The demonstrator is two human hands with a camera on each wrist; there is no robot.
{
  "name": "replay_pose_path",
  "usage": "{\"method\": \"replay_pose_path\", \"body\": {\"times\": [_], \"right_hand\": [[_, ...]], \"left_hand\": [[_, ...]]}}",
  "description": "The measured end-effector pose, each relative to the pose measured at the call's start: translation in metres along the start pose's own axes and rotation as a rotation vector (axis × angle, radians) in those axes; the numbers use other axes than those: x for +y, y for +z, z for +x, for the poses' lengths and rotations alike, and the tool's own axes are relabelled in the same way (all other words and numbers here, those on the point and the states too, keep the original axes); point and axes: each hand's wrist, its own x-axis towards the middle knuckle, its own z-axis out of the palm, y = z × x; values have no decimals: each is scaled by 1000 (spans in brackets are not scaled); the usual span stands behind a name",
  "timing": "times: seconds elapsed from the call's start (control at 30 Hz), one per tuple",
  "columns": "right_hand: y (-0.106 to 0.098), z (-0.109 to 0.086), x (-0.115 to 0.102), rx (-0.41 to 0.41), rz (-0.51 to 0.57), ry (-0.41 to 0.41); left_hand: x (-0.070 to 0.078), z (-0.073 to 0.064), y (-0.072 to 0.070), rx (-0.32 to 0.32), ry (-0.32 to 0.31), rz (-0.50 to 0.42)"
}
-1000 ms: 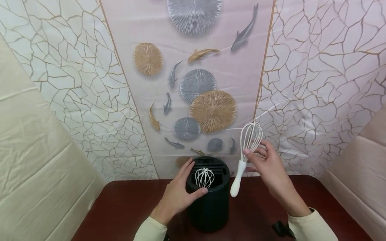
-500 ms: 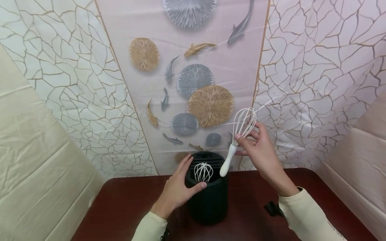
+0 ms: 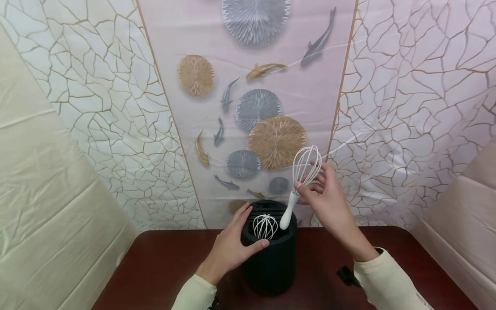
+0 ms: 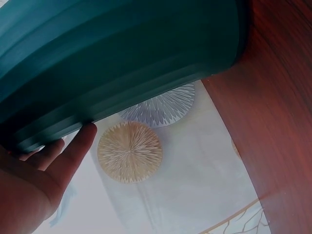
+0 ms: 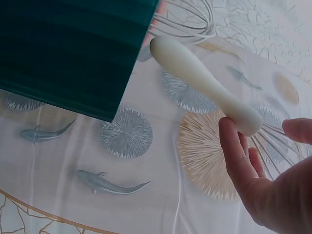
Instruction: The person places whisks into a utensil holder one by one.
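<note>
A dark green, nearly black utensil holder [image 3: 269, 271] stands upright on the table. One whisk [image 3: 265, 227] sits inside it, white wire loops up at the opening, its lower part hidden. My left hand [image 3: 228, 249] holds the holder from the left, thumb on the near rim and fingers along the far-left side. In my right hand [image 3: 327, 200], a second whisk [image 3: 287, 212] is pinched by its wires close to the handle, loops up. Its white handle [image 5: 200, 78] slants down, the end overlapping the holder's right rim in the head view and appearing above the mouth in the right wrist view.
The dark red-brown table [image 3: 170, 267] runs back to a patterned cloth [image 3: 209, 34] with fish and round motifs. Padded cream panels [image 3: 66, 206] slope up at both sides. A small black piece [image 3: 348, 276] hangs by the right sleeve.
My right hand has brought its whisk left, from beside the utensil holder to over its right rim. The left hand stays on the holder, and the head view has shifted slightly.
</note>
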Motion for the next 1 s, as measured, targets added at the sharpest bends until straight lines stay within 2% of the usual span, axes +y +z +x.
{"method": "replay_pose_path", "body": {"times": [0.27, 0.43, 0.7, 1.0], "right_hand": [[13, -5, 9, -54, -70, -29], [19, -8, 19, -123, -118, -92], [21, -12, 37, -172, -142, -158], [24, -17, 48, -267, -137, -212]], "left_hand": [[-2, 0, 0, -6, 7, -9], [-2, 0, 0, -8, -3, -22], [-2, 1, 1, -15, -3, -22], [-2, 1, 1, -4, 11, -19]]}}
